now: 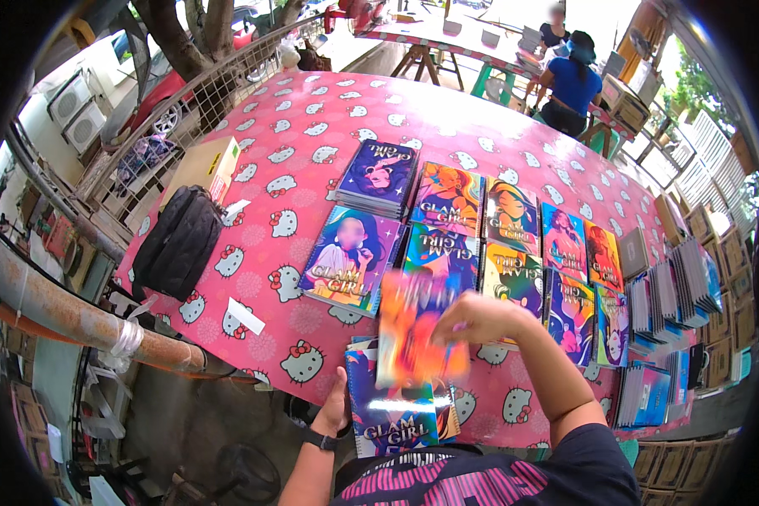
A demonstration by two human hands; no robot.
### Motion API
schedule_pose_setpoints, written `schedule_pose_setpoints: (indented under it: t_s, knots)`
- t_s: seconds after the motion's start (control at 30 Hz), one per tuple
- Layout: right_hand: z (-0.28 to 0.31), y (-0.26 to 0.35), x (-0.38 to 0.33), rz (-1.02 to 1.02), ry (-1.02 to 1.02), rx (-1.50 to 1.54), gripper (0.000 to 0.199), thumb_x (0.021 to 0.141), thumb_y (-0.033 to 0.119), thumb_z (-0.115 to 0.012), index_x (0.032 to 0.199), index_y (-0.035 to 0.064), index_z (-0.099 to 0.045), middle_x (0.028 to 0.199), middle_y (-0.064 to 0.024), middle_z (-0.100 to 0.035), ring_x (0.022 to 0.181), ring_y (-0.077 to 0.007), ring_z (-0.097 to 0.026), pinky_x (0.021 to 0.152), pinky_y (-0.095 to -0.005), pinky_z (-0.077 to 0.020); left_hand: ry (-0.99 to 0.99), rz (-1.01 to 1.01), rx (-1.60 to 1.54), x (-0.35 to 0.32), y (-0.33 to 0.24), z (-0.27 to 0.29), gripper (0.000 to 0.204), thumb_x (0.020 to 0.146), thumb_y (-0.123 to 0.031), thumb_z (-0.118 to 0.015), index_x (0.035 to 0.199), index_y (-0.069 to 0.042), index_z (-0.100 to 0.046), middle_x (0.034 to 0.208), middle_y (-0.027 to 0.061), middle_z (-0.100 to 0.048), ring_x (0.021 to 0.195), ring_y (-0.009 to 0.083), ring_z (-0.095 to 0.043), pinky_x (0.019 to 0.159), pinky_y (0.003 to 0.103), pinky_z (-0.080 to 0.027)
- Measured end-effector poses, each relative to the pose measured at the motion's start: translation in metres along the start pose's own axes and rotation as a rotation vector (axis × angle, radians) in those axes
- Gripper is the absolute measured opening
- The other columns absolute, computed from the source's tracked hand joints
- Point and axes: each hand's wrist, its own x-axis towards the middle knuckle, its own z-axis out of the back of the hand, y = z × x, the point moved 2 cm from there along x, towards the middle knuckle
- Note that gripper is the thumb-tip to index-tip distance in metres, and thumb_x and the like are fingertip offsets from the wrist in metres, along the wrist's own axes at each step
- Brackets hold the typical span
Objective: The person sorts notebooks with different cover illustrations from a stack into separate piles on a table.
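Note:
My right hand (479, 320) grips the edge of a spiral notebook with an orange, colourful cover (417, 341), which is smeared by motion above the near edge of the table. Against my body, my left hand (336, 406) holds a small bunch of spiral notebooks (390, 430) by their left side; the top cover is blue and multicoloured. Beyond my hands lie stacks of similar notebooks in two rows. Closest to the raised notebook are a purple-covered stack (346, 261) and a blue-green one (434, 244), partly hidden behind it.
The table has a pink cartoon-cat cover (304, 118). A black bag (177, 244) and a cardboard box (202, 173) sit at its left. More bundled notebooks (649, 392) stand at the right edge, near stacked cartons (729, 261). A person in blue (575, 84) sits at a farther table.

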Motion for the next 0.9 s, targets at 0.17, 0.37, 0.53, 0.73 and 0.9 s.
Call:
schedule_pose_setpoints:
  t_s: [0.17, 0.37, 0.53, 0.73, 0.9]
  knots:
    - [-0.04, -0.024, 0.094, -0.035, -0.458, -0.555, 0.063, 0.079, 0.046, -0.063, 0.127, 0.0066, -0.05, 0.131, -0.0163, -0.049, 0.125, -0.0301, -0.042, 0.103, -0.0407, -0.0336, 0.011, 0.007, 0.246, 0.008, 0.005, 0.007, 0.05, 0.081, -0.028, -0.065, 0.122, -0.004, -0.047, 0.111, 0.0061, -0.059, 0.098, 0.0166, -0.058, 0.086, 0.032, -0.048]
    - [-0.069, -0.051, 0.147, -0.186, -0.375, -0.579, 0.043, 0.085, 0.026, -0.055, 0.122, 0.0042, -0.052, 0.126, -0.0149, -0.053, 0.121, -0.0293, -0.046, 0.102, -0.0398, -0.0356, -0.095, 0.014, 0.297, -0.001, 0.005, 0.014, 0.045, 0.08, -0.017, -0.067, 0.119, -0.003, -0.05, 0.111, 0.0059, -0.059, 0.097, 0.016, -0.059, 0.086, 0.031, -0.047]
    - [-0.075, -0.063, 0.12, 0.04, -0.798, -0.885, 0.025, 0.085, 0.021, -0.055, 0.105, 0.0074, -0.061, 0.106, -0.0068, -0.064, 0.107, -0.0213, -0.057, 0.098, -0.0409, -0.0375, 0.005, 0.021, 0.16, 0.004, 0.008, 0.021, 0.05, 0.088, -0.033, -0.059, 0.125, -0.001, -0.047, 0.117, 0.0073, -0.058, 0.104, 0.0177, -0.057, 0.09, 0.032, -0.045]
    - [-0.07, -0.042, 0.105, 0.139, -0.651, -0.685, 0.016, 0.078, 0.016, -0.057, 0.093, 0.0101, -0.061, 0.075, -0.0035, -0.06, 0.08, -0.0229, -0.059, 0.082, -0.0386, -0.044, 0.049, 0.02, 0.131, 0.005, 0.007, 0.019, 0.061, 0.092, -0.049, -0.045, 0.131, -0.002, -0.04, 0.128, 0.0095, -0.051, 0.115, 0.0198, -0.051, 0.098, 0.035, -0.04]
    - [-0.043, 0.039, 0.021, 0.07, 0.064, -0.207, 0.022, 0.078, 0.02, -0.068, 0.098, 0.0119, -0.068, 0.084, -0.0068, -0.067, 0.076, -0.0246, -0.063, 0.074, -0.0344, -0.0497, 0.193, 0.016, -0.018, 0.003, 0.005, 0.029, 0.083, 0.085, -0.068, -0.034, 0.138, -0.004, -0.031, 0.135, 0.0109, -0.044, 0.122, 0.0218, -0.045, 0.102, 0.038, -0.036]
